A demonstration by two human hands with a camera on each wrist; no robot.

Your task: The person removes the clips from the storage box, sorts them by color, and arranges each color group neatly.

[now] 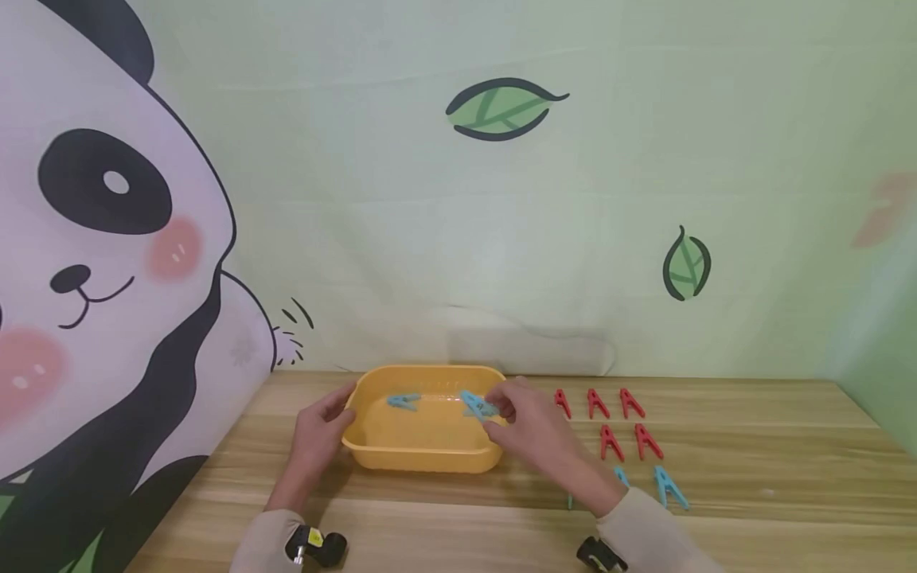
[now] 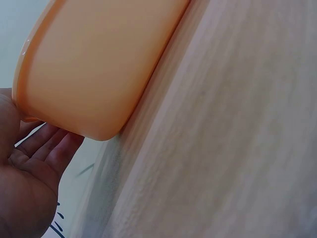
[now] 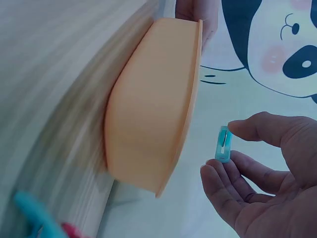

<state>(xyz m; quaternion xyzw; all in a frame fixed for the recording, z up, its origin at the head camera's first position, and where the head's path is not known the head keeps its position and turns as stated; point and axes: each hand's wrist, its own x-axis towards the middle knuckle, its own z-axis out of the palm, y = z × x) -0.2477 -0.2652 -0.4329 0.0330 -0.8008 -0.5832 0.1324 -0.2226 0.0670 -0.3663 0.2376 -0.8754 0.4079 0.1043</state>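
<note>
Right hand (image 1: 533, 430) pinching a blue clothespin (image 1: 478, 407) between thumb and forefinger, held over the right rim of a yellow tub (image 1: 423, 460). Seen by the right wrist camera, the clothespin (image 3: 224, 144) sits upright between the thumb tip above and the fingertips (image 3: 218, 171) below, the other fingers loosely curled beneath it. The pin's long axis runs roughly across the tub, its far end pointing left and slightly away, toward the tub's middle. The tub's hollow lies just to the left of this hand and below the pin, so the pin is already above the inside edge rather than outside it.

Left hand (image 1: 318, 434) resting against the tub's left end, fingers relaxed and lightly bent along the wall, thumb near the rim; the left wrist camera shows the open palm (image 2: 29, 173) under the tub's corner (image 2: 89, 74), gripping nothing else. A second blue clothespin (image 1: 403, 401) lies inside the tub, toward its far left.

Right of the tub, on the wooden counter (image 1: 752, 469), five red clothespins (image 1: 609, 422) stand in two rows, and nearer than them lie more blue clothespins (image 1: 669, 487), partly hidden by the right sleeve. All of these lie nearer the right hand than the left.
</note>
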